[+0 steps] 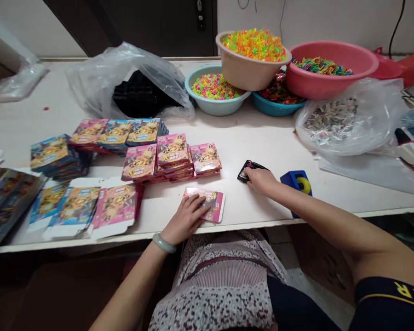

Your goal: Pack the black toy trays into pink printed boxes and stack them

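Head view: your left hand lies flat, fingers spread and relaxed, on a pink card box near the front edge of the table. It presses the box, no grip. The box lies flat with its long axis running left-right, straight ahead of you, its right end sticking out past your fingers.

Your right hand is well apart to the right, fingers curled down over a small black tray. Can't tell if it's gripped or just touched. The tray is right of the box; your right hand is nearer to it. A blue tape dispenser sits just beside your right wrist. Stacks of boxes sit behind your left hand.
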Motion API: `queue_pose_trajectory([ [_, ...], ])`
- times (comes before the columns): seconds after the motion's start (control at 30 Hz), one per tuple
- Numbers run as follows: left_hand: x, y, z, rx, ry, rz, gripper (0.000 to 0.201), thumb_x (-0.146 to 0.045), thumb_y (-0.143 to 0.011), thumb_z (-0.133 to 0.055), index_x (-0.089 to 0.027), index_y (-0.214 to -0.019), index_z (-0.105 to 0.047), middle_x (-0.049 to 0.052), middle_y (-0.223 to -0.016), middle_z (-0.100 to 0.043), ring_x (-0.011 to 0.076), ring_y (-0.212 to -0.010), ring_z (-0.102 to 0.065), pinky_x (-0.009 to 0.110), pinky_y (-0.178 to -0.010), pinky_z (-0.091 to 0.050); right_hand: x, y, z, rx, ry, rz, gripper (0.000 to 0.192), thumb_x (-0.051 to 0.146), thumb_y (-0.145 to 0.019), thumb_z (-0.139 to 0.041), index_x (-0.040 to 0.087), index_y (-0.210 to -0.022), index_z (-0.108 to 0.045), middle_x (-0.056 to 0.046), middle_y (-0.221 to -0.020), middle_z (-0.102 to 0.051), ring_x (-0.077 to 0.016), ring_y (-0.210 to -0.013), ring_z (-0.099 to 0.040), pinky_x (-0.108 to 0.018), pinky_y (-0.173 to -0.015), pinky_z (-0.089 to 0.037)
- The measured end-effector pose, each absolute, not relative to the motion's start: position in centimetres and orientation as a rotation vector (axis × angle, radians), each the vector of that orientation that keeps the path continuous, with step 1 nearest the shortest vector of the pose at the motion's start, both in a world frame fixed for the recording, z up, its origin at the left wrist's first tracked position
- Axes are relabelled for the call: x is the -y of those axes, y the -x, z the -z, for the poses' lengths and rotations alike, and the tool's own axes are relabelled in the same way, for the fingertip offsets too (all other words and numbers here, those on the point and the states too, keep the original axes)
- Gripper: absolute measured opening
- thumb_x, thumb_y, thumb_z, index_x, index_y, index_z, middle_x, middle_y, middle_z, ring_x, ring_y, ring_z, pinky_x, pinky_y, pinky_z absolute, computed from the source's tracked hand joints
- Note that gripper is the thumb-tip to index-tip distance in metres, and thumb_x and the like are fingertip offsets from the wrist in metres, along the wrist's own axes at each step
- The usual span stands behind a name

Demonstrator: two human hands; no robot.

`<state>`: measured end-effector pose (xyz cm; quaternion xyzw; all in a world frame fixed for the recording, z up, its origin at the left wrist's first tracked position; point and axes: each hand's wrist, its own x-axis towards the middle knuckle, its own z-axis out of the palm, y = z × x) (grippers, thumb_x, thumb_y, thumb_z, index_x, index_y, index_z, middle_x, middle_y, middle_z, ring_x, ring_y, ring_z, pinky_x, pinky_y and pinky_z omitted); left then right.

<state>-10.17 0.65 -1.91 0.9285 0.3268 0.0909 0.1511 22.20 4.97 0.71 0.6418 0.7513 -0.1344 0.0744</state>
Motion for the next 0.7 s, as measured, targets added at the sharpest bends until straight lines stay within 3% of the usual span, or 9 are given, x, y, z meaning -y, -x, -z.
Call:
queue_pose_trajectory([
  [0.17,-0.2,10.9,1.4,-0.959,-2.607,-0.27,0.053,-0.009,-0.084,-0.047,-0.026,-0.135,-0.051,0.009,-0.14,-0.049,0.0298,-0.135,-0.036,0.059,-0.112,-0.029,-1.3,-21.4,-0.5,-2.285,-2.053,0.538,0.033,0.022,-0.085,-0.055,0.022,-0.118,-0.055,-0.007,-0.103,-0.069,-0.0226,-0.085,-0.065,-0.029,-0.065,-0.042],
  [0.3,1.3,8.4,0.7,-1.017,-2.544,-0.381,0.044,-0.018,-0.087,-0.051,-0.018,-0.13,-0.05,0.013,-0.134,-0.051,0.0284,-0.125,-0.043,0.052,-0.107,-0.037,-0.5,-22.8,0.5,-2.601,-1.998,0.545,0.033,0.026,-0.087,-0.057,0.021,-0.12,-0.057,-0.009,-0.117,-0.063,-0.0241,-0.105,-0.058,-0.034,-0.086,-0.044],
  [0.4,2.3,5.5,0.8,-1.243,-2.52,-0.357,0.045,-0.036,-0.078,-0.068,-0.012,-0.114,-0.054,0.018,-0.127,-0.051,0.0332,-0.117,-0.044,0.052,-0.101,-0.04,-0.4,-23.2,1.2,-2.709,-1.828,0.349,0.036,0.034,-0.086,-0.061,0.024,-0.121,-0.06,-0.012,-0.133,-0.053,-0.0312,-0.124,-0.044,-0.046,-0.101,-0.036],
  [0.5,2.6,3.7,0.9,-1.445,-2.505,-0.255,0.052,-0.04,-0.068,-0.077,-0.011,-0.106,-0.054,0.019,-0.122,-0.05,0.0348,-0.11,-0.045,0.051,-0.094,-0.043,-0.4,-23.1,1.7,-2.692,-1.818,0.226,0.039,0.039,-0.085,-0.063,0.027,-0.121,-0.062,-0.012,-0.144,-0.043,-0.0373,-0.135,-0.029,-0.056,-0.107,-0.025],
  [0.6,2.3,3.1,0.4,-1.482,-2.532,-0.128,0.045,-0.037,-0.07,-0.074,-0.011,-0.101,-0.055,0.018,-0.117,-0.052,0.0345,-0.107,-0.047,0.05,-0.09,-0.045,-0.5,-23.2,2.3,-2.672,-1.859,0.234,0.044,0.044,-0.081,-0.066,0.03,-0.123,-0.062,-0.01,-0.149,-0.035,-0.0423,-0.14,-0.017,-0.064,-0.109,-0.015],
  [0.7,2.1,3.0,-0.1,-1.448,-2.561,-0.059,0.029,-0.029,-0.075,-0.066,-0.011,-0.096,-0.057,0.019,-0.11,-0.054,0.0334,-0.103,-0.051,0.047,-0.085,-0.048,-0.8,-23.7,3.3,-2.658,-1.894,0.36,0.047,0.046,-0.08,-0.065,0.033,-0.125,-0.06,-0.009,-0.148,-0.034,-0.0444,-0.14,-0.017,-0.068,-0.107,-0.018],
])
